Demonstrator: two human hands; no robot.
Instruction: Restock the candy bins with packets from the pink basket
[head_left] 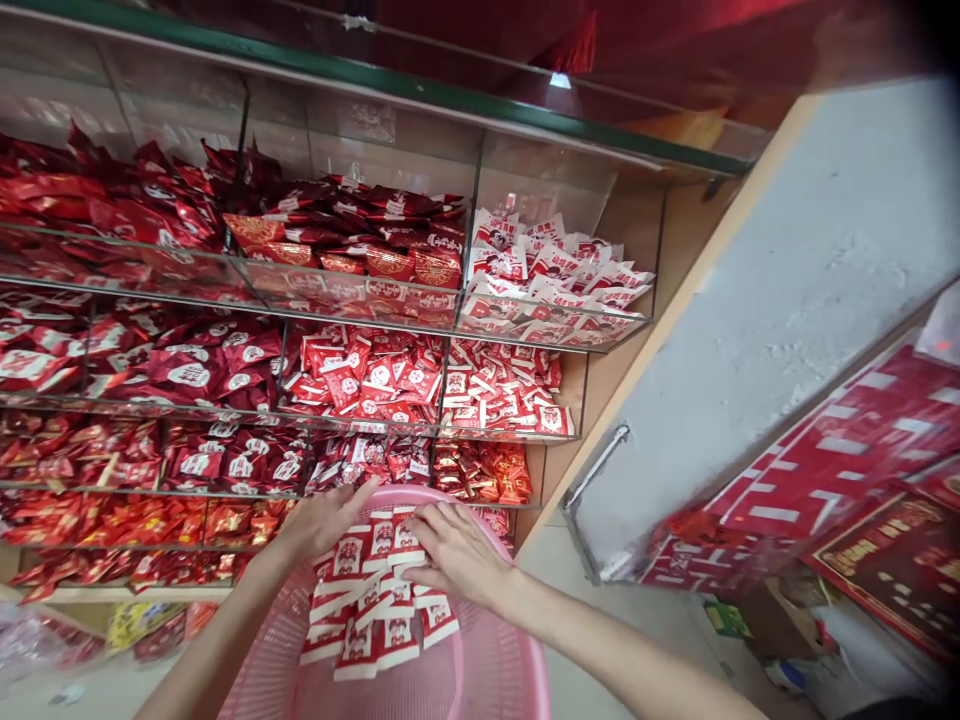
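A pink plastic basket [510, 640] sits low in the view, below the shelves. Small red-and-white packets [397, 630] lie in a heap inside it. My right hand [457, 550] rests over the right upper part of the heap, fingers apart and touching the packets. At the upper left of the heap is my left hand [324, 522], its fingers stretched out near the basket's far rim. Neither hand is seen gripping a packet.
Clear-walled shelves [360, 425] hold rows of red, dark red and orange wrapped packets. White-and-red packets [555, 260] fill an upper right bin. A grey wall [810, 230] stands right of the wooden shelf edge. Red boxes [900, 570] and bagged goods lie at the lower right.
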